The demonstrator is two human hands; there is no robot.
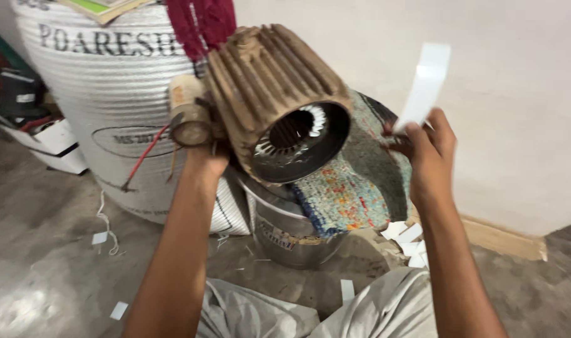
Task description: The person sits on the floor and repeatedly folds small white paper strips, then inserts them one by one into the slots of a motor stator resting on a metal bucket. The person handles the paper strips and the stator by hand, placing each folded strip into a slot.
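A brown ribbed motor housing (270, 81) lies tilted on a metal bucket (285, 231), its round opening with slotted metal core (295, 134) facing me. My left hand (204, 159) grips the housing's left side, below a small brown cylinder (188, 112) with a red wire. My right hand (426, 150) is raised to the right of the housing and pinches a white paper strip (426, 81) that sticks upward.
A large white woven sack (104, 106) stands behind at left. A multicoloured woven mat (354, 181) drapes over the bucket. White paper strips (407, 241) are scattered on the concrete floor. A white wall rises at right. A box (54, 144) sits far left.
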